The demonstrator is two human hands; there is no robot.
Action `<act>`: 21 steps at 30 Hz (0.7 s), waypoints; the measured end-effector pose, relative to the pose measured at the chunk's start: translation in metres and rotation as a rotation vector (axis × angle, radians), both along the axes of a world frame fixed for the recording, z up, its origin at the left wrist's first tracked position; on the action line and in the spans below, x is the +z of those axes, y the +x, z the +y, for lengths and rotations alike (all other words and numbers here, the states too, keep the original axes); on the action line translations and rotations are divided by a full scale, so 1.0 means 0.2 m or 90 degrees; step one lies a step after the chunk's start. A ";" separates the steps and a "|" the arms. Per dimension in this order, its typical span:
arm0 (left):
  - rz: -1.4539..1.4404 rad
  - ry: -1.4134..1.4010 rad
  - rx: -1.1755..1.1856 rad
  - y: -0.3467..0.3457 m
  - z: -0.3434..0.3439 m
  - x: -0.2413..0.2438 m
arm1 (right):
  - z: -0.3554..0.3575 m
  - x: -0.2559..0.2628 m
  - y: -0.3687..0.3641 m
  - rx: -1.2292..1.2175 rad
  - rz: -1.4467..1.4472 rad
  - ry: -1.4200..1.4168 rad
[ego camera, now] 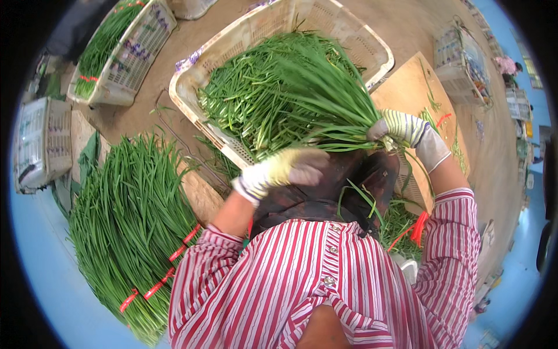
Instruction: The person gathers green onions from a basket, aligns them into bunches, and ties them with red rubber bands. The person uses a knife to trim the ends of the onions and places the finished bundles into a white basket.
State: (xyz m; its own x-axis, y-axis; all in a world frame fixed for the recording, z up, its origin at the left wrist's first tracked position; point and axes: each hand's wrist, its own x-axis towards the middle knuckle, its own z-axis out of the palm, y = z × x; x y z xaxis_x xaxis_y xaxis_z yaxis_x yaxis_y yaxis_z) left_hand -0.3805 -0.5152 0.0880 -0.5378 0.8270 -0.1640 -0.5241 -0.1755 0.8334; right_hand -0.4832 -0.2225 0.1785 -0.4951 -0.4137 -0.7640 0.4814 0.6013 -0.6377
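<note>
My right hand (399, 127), in a striped knit glove with a grey palm, grips a bunch of garlic chives (335, 94) by its pale stem ends. The green leaves fan out to the upper left, over a white plastic crate (194, 107). Inside this crate lies a heap of loose, tangled chives (248, 94). My left hand (285, 171), gloved alike, hovers over my lap just below the crate's near edge. Motion blurs its fingers, so whether they hold anything is unclear. A few stray leaves (364, 198) lie on my dark trousers.
Chive bundles (130, 209) tied with red tape are stacked at my left. A board (405, 94) with scraps stands right of the crate. Red ties (419, 229) hang beside my right arm. Another crate (139, 56) of tied chives sits at upper left; a bent metal rod (178, 141) lies nearer.
</note>
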 end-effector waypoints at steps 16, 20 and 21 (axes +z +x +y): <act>-0.128 0.617 0.279 -0.19 0.66 0.39 | 0.01 0.10 0.60 -0.405 -0.210 -0.485; -0.154 0.486 0.297 -0.22 0.59 0.34 | 0.18 -0.09 0.54 -0.197 -0.221 -0.629; -0.159 0.441 0.293 -0.24 0.55 0.35 | 0.17 -0.02 0.55 -0.203 -0.107 -0.581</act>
State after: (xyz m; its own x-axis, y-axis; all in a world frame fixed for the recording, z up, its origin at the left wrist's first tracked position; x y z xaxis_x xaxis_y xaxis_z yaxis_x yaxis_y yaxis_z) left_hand -0.4289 -0.4043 0.1587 -0.8591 0.4929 0.1375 -0.4296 -0.8407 0.3298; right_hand -0.3723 -0.1890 0.1739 -0.6000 -0.7464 -0.2879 0.6627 -0.2621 -0.7015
